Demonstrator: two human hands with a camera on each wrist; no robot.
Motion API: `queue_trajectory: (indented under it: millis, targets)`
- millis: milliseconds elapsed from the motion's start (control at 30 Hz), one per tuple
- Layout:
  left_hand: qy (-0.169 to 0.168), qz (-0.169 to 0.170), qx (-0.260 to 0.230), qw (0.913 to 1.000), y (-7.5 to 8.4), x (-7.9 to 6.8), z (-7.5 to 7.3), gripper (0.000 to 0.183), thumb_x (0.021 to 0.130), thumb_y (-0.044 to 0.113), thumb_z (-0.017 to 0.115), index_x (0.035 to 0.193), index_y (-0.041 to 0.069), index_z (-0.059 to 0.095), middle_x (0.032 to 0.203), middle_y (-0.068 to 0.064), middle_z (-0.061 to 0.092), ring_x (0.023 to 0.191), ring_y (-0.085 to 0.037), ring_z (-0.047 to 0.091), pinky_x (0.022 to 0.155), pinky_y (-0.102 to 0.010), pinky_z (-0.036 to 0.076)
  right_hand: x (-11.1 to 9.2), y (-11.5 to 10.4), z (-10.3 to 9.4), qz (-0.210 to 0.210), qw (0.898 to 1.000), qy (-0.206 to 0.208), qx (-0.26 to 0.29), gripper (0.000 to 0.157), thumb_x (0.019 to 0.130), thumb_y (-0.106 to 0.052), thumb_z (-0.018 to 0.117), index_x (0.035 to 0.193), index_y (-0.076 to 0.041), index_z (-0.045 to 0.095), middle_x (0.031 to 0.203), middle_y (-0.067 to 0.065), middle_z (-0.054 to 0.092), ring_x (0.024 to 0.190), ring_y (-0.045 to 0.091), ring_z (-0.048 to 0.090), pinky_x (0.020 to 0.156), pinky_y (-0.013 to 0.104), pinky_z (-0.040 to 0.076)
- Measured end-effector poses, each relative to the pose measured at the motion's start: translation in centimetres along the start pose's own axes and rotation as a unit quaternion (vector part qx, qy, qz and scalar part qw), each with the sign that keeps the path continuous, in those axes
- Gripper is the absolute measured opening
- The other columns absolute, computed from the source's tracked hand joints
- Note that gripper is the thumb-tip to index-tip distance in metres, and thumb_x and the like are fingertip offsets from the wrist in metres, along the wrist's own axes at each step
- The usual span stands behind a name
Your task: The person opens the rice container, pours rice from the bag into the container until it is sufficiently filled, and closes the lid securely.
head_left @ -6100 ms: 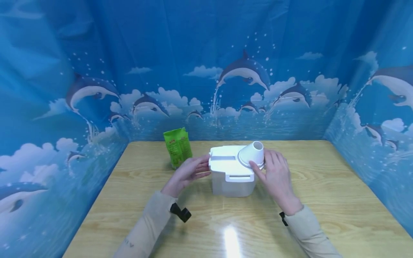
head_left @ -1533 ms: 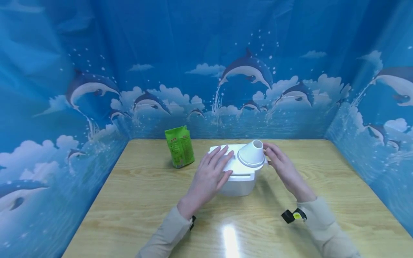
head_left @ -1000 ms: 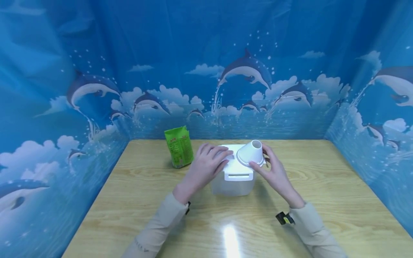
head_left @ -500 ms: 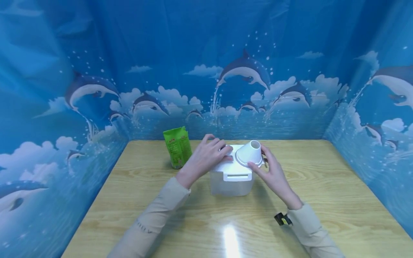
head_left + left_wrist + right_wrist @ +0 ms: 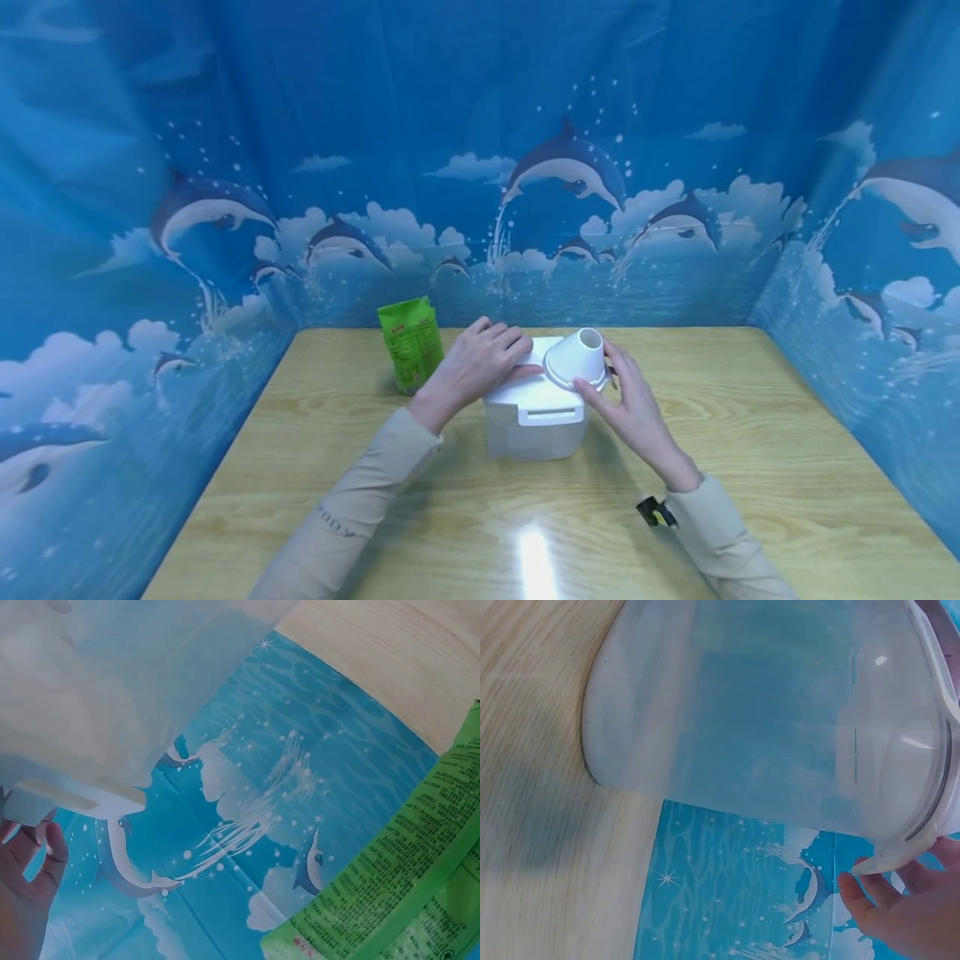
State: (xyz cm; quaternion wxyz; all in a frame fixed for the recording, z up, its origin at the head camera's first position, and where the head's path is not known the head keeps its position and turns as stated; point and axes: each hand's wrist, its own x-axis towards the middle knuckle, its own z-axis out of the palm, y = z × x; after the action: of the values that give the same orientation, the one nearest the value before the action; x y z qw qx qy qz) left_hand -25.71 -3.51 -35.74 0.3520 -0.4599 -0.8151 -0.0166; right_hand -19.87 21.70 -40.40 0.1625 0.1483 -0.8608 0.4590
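A translucent plastic container [image 5: 534, 440] stands on the table with its white lid [image 5: 553, 395] on and a white cone-shaped spout [image 5: 576, 358] rising from the lid's right part. My left hand [image 5: 477, 365] lies over the lid's left end, fingers curled at the far side and thumb along the top. In the left wrist view, its fingertips hold a white flap [image 5: 82, 799] of the lid. With the thumb by the spout's base, my right hand [image 5: 639, 417] grips the lid's right end. The right wrist view shows its fingers at a white latch [image 5: 900, 859].
A green printed bag [image 5: 412, 343] stands upright behind and left of the container, close to my left forearm. The wooden table [image 5: 750, 450] meets blue dolphin-print sheeting [image 5: 405, 150] at the back and sides.
My left hand has gone from the container's left side up onto the lid, its fingers curling over the far edge. My right fingers loosened from the lid, then closed round its right end again.
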Motion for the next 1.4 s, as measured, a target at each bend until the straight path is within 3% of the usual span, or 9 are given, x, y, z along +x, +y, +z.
queue_trajectory:
  millis: [167, 367, 533, 700, 900, 1100, 1267, 1400]
  targets:
    - [0.006, -0.013, 0.008, 0.9999, 0.0, -0.1, -0.8, 0.031, 0.097, 0.046, 0.066, 0.095, 0.015, 0.067, 0.092, 0.002, 0.073, 0.078, -0.013, 0.066, 0.063, -0.024, 0.044, 0.0, -0.1, 0.1, -0.034, 0.999, 0.015, 0.014, 0.071, 0.097, -0.017, 0.069, 0.158, -0.011, 0.033, 0.153, 0.019, 0.041, 0.137, 0.039, 0.042, 0.106, 0.062, 0.041]
    - [0.037, -0.067, 0.010, 0.9970, -0.3, -0.8, -1.8, 0.032, 0.095, 0.046, 0.068, 0.092, 0.014, 0.068, 0.087, 0.001, 0.071, 0.076, -0.013, 0.066, 0.065, -0.027, 0.048, 0.1, -0.2, -0.1, -0.063, 0.997, 0.033, 0.020, 0.073, 0.095, -0.012, 0.069, 0.158, -0.014, 0.033, 0.157, 0.016, 0.038, 0.138, 0.038, 0.041, 0.105, 0.062, 0.039]
    - [0.070, -0.126, -0.006, 0.9895, -0.4, -2.4, -2.3, 0.031, 0.094, 0.043, 0.070, 0.092, 0.012, 0.069, 0.086, -0.001, 0.071, 0.075, -0.016, 0.067, 0.064, -0.030, 0.052, 0.2, 0.5, 0.0, -0.061, 0.998, 0.001, -0.007, 0.073, 0.096, -0.018, 0.070, 0.158, -0.013, 0.033, 0.157, 0.016, 0.038, 0.138, 0.039, 0.041, 0.106, 0.064, 0.040]
    - [0.092, -0.194, -0.016, 0.9765, -0.1, -4.0, -2.9, 0.030, 0.092, 0.040, 0.074, 0.094, 0.010, 0.071, 0.086, -0.004, 0.072, 0.075, -0.018, 0.069, 0.064, -0.034, 0.056, 0.0, 0.8, 0.2, -0.045, 0.997, -0.045, -0.045, 0.075, 0.096, -0.030, 0.069, 0.159, -0.016, 0.031, 0.157, 0.014, 0.038, 0.140, 0.037, 0.041, 0.107, 0.069, 0.038]
    - [0.124, -0.245, 0.003, 0.9615, 0.5, -6.6, -4.3, 0.030, 0.088, 0.036, 0.080, 0.090, 0.008, 0.070, 0.082, -0.005, 0.072, 0.068, -0.019, 0.067, 0.056, -0.035, 0.054, -0.4, 0.9, 0.5, -0.043, 0.997, -0.056, -0.042, 0.073, 0.098, -0.030, 0.067, 0.160, -0.016, 0.030, 0.157, 0.014, 0.037, 0.133, 0.035, 0.048, 0.102, 0.066, 0.044]
    - [0.146, -0.272, 0.040, 0.9502, 0.8, -10.0, -5.2, 0.032, 0.085, 0.032, 0.082, 0.083, 0.005, 0.066, 0.069, -0.004, 0.064, 0.051, -0.020, 0.054, 0.044, -0.034, 0.045, -0.6, 1.1, 0.6, -0.042, 0.997, -0.060, -0.029, 0.072, 0.100, -0.029, 0.065, 0.160, -0.019, 0.028, 0.158, 0.013, 0.036, 0.132, 0.034, 0.049, 0.102, 0.059, 0.045]
    - [0.136, -0.293, 0.071, 0.9438, 1.0, -12.7, -5.5, 0.034, 0.089, 0.034, 0.075, 0.081, 0.004, 0.063, 0.064, -0.004, 0.059, 0.048, -0.021, 0.050, 0.040, -0.034, 0.040, -0.6, 1.0, 0.7, -0.044, 0.997, -0.058, -0.021, 0.071, 0.100, -0.027, 0.065, 0.160, -0.018, 0.029, 0.156, 0.013, 0.038, 0.131, 0.033, 0.049, 0.100, 0.057, 0.045]
    - [0.117, -0.305, 0.085, 0.9414, 1.1, -14.7, -5.4, 0.033, 0.089, 0.033, 0.073, 0.082, 0.003, 0.064, 0.066, -0.006, 0.061, 0.050, -0.023, 0.054, 0.041, -0.035, 0.041, -0.6, 0.9, 0.8, -0.045, 0.997, -0.056, -0.015, 0.070, 0.099, -0.026, 0.065, 0.160, -0.017, 0.030, 0.156, 0.013, 0.038, 0.131, 0.033, 0.049, 0.101, 0.057, 0.045]
